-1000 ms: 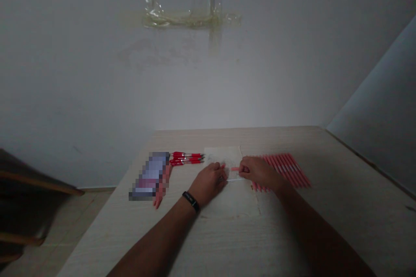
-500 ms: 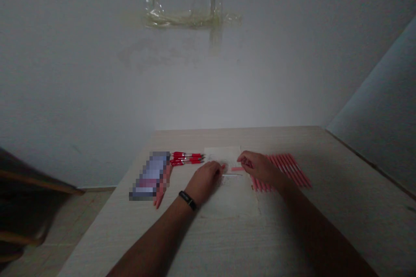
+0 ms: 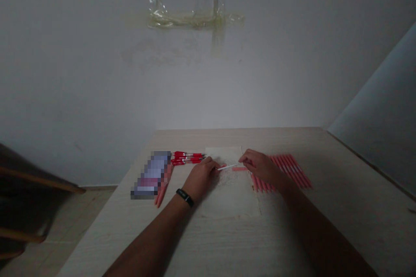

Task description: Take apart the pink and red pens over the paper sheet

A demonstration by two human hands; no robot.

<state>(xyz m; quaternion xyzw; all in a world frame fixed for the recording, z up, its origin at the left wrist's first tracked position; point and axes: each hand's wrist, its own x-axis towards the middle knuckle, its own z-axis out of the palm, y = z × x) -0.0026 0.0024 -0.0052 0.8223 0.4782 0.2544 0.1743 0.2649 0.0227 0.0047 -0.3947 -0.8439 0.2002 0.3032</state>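
My left hand (image 3: 202, 175), with a black band at the wrist, is closed at the fingertips on a thin white pen refill (image 3: 228, 167). The refill slants up to the right, and its far end comes close to my right hand (image 3: 258, 164). The fingers of my right hand are pinched together; what they hold is too small and dark to make out. A pink pen barrel piece (image 3: 239, 169) lies on the paper sheet (image 3: 230, 203) between the hands. Another short pink piece (image 3: 222, 166) shows by my left fingertips.
On the right lies a row of pink pens (image 3: 290, 169), partly behind my right hand. Several red pens (image 3: 186, 156) lie at the left, near a pixelated phone-like object (image 3: 151, 175) and more pink pens (image 3: 161, 194). The wooden table (image 3: 227, 246) meets a wall behind.
The white refill lay flat on the paper and is now lifted and tilted at my left fingertips. My left hand has shifted slightly up and to the left; the right has hardly moved.
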